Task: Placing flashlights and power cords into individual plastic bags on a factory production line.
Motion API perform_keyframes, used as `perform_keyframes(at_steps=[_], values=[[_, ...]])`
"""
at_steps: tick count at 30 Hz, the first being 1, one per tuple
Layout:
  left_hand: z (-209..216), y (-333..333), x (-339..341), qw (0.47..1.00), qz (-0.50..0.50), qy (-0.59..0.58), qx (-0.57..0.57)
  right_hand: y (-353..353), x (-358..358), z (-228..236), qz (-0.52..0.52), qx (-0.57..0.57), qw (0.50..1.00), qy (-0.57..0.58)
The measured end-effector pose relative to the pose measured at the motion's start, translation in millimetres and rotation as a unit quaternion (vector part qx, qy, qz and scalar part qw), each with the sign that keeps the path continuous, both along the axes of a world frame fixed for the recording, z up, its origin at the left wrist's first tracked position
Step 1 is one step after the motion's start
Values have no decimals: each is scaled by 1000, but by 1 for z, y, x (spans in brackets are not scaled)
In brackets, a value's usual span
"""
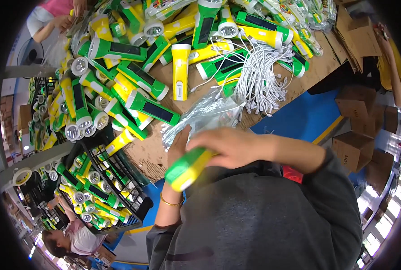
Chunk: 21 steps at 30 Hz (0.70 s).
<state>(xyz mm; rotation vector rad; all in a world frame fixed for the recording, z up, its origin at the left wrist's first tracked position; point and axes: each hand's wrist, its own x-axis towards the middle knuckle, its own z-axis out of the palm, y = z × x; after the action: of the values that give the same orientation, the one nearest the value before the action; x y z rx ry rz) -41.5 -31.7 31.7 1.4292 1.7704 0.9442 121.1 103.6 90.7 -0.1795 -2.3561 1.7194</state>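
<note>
My right hand is closed around a green and yellow flashlight, blurred by motion and tilted in front of my body. Just behind it, my left hand has its visible fingers stretched out beside clear plastic bags; the flashlight and right hand cover part of it. Beyond the bags, a yellow flashlight with a white rim lies on the cardboard-covered table. A bundle of white charging cables rests to the right of it.
Many green and yellow flashlights with dark panels heap across the table's left and far side. A black crate of flashlights stands at lower left. Cardboard boxes stack at right. Other people work at upper left, lower left and upper right.
</note>
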Motion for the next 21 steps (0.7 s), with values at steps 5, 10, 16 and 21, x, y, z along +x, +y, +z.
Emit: perform_keyframes(at_steps=[5, 10, 16, 21], values=[[20, -11, 0, 996, 26, 16, -79, 15, 4, -52, 33, 307, 951, -29], [7, -13, 25, 995, 43, 2, -86, 15, 1, -60, 26, 427, 883, -192], [8, -4, 24, 992, 41, 120, 1, 31, -12, -66, 65, 290, 934, -199], [-7, -11, 14, 990, 100, 92, -23, 109, 1, -49, -192, 474, 822, -252]])
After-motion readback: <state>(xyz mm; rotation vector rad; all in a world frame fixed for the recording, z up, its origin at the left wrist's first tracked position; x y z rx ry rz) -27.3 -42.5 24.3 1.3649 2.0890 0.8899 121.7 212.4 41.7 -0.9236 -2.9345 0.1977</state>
